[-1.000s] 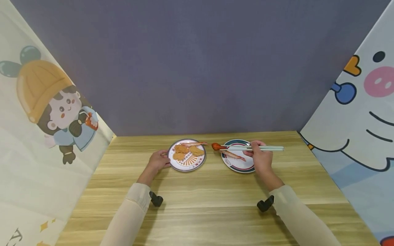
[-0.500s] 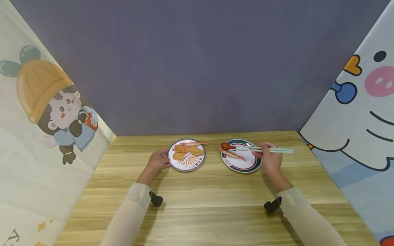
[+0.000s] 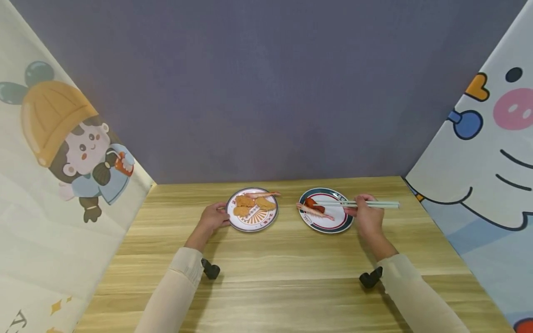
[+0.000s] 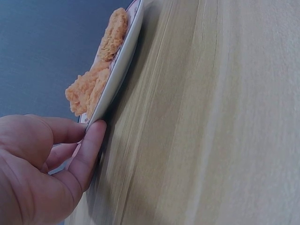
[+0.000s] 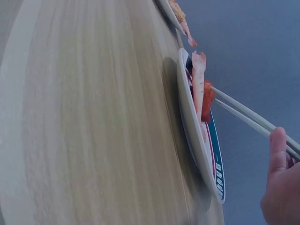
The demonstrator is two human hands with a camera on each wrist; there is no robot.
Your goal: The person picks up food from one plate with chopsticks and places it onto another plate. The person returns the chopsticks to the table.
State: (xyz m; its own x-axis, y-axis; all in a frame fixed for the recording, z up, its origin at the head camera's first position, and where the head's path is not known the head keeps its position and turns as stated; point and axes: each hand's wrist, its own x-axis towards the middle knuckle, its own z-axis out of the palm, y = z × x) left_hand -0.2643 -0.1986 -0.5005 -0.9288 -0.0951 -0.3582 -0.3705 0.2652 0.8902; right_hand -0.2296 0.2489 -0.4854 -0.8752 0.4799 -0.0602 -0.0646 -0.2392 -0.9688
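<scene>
In the head view my left hand [image 3: 214, 217] pinches the rim of the left plate [image 3: 255, 227] between thumb and fingers. Golden fried chicken pieces [image 3: 245, 203] lie on that plate, with a pink shrimp [image 3: 262, 194] across its far edge. My right hand [image 3: 367, 217] holds a pair of pale chopsticks [image 3: 383, 204] over the green-rimmed right plate [image 3: 333, 230]. Their tips touch a red glazed piece shaped like a small drumstick [image 5: 208, 105], which lies on the plate beside a second shrimp [image 5: 198, 82].
Both plates stand near the back of the wood-grain table [image 3: 266, 277], with a gap between them. A grey panel [image 3: 266, 92] rises behind the table. Printed cartoon panels stand at the left and right.
My right hand has moved right with the chopsticks, carrying the red glazed piece from the gap over the right plate and down beside the shrimp. My left hand stays on the left plate.
</scene>
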